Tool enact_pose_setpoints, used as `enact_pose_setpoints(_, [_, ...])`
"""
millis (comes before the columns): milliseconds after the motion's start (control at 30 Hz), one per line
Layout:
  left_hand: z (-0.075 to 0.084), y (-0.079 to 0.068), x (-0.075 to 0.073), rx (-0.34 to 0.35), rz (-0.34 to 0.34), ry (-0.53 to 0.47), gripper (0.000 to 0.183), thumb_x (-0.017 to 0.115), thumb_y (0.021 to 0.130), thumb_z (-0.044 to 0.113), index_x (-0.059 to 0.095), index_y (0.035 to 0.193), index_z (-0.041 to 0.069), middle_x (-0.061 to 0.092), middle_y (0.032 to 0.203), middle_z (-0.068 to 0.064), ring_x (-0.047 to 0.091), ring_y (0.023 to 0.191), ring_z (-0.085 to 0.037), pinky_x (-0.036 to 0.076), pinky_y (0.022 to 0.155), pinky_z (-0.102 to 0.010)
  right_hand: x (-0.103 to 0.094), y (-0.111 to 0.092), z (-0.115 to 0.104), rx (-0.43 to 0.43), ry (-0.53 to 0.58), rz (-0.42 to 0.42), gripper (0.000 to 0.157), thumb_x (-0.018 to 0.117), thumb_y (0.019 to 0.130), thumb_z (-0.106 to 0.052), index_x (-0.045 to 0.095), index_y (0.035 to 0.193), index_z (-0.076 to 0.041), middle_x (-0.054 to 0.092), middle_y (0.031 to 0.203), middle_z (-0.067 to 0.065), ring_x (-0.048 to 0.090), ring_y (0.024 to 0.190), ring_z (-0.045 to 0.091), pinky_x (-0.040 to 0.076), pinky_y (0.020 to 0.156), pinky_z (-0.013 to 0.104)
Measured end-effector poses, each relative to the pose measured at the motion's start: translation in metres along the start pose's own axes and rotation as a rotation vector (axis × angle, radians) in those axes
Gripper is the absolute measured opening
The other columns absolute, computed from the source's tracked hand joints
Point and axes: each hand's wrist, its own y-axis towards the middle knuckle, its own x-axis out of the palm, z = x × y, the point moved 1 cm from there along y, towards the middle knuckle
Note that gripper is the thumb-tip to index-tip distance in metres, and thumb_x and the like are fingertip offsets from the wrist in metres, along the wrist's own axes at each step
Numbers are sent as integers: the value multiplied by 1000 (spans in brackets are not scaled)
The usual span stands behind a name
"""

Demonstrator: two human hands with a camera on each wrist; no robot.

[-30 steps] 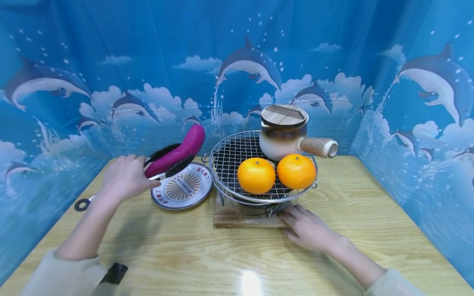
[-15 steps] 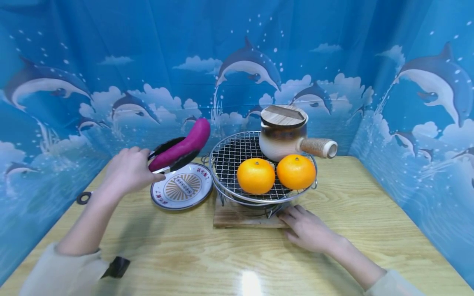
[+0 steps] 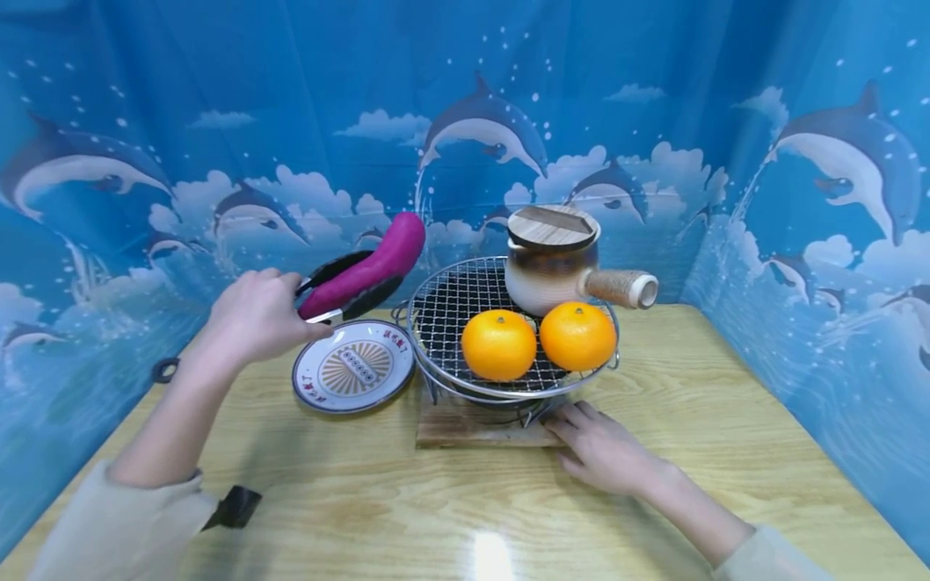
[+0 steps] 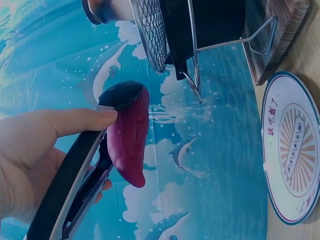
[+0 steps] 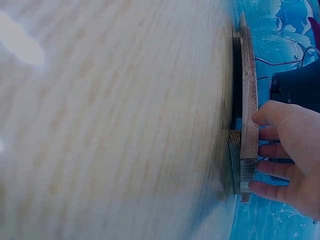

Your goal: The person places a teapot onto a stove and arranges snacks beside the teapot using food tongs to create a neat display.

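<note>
My left hand [image 3: 254, 319] grips a pair of tongs [image 4: 67, 182] with dark handles and black heads. Between the heads sits a magenta-purple sweet potato [image 3: 370, 270], its rounded end pointing up and right. Tongs and sweet potato are raised over the back of a white patterned plate [image 3: 356, 367], left of the round wire grill [image 3: 450, 294]. My right hand [image 3: 606, 448] rests its fairly straight fingers on the front right corner of the wooden board [image 5: 249, 95] under the grill stand. Two oranges [image 3: 499, 344] and a lidded clay pot [image 3: 541, 278] stand on the grill.
The pot's cord-wrapped handle [image 3: 610, 284] sticks out past the grill's right side. A black ring [image 3: 165, 370] at the tongs' rear end shows behind my left forearm. A blue dolphin-print curtain [image 3: 291, 97] encloses the wood-grain table [image 3: 378, 508] at the back and sides.
My left hand has moved up and slightly right, carrying the tongs and sweet potato toward the grill. My right hand stays on the board. The head view has shifted slightly.
</note>
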Motion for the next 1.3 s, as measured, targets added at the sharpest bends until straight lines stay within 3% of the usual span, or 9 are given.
enact_pose_setpoints(333, [8,1,-2,1,-19,-24,78,77,70,40,49,123,-11,55,102,-26,48,90,-38,43,65,-46,-1,1,-1,9,1,-9,39,69,79,-23,64,110,0,58,106,9,53,95,25,46,83,39])
enact_pose_setpoints(700, [23,4,-8,30,-61,-36,86,75,72,47,45,130,-10,52,116,-29,46,105,-43,43,79,-54,-1,1,-1,9,2,-29,40,68,80,-24,63,112,0,58,109,10,53,98,26,46,85,40])
enact_pose_setpoints(1067, [36,3,-7,50,-74,-78,82,75,72,44,47,129,-8,56,111,-25,49,102,-38,45,78,-51,1,0,0,6,3,-26,39,67,80,-24,64,111,0,58,108,10,53,98,25,46,85,40])
enact_pose_setpoints(1300, [42,4,-5,85,-78,-86,75,75,71,44,52,123,-5,59,98,-18,51,88,-30,44,66,-40,1,0,0,5,2,-14,39,68,80,-24,64,111,0,58,107,9,53,96,25,46,84,39])
